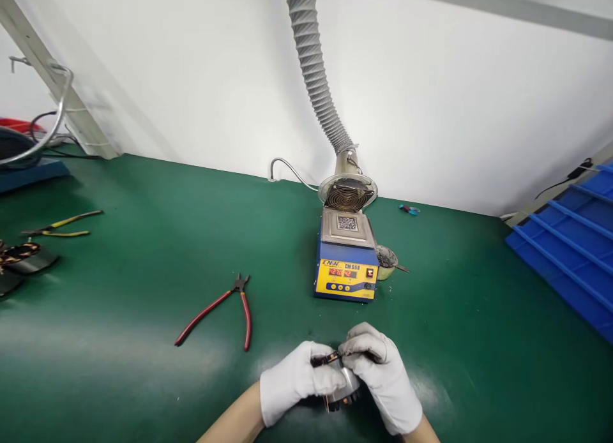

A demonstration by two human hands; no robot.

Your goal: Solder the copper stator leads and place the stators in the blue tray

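"So, the hands?"
"Left hand (306, 373) grips the metal ring (349, 382), near centre — right hand (378, 366) pinches at its rim."
"Room?"
"Green tabletop (460, 302) reaches right to blue crate (567, 239); red-handled pliers (247, 318) left, blue-yellow machine (352, 286) far."

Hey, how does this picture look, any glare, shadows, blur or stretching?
Head view: pale glare on the green tabletop, lower left and beside the right hand; head view: faint shading on the white wall near the slanting post; head view: metal-sided rings at the left edge look slightly soft; head view: blue ribbed plastic seems stretched, perhaps by a wide lens.
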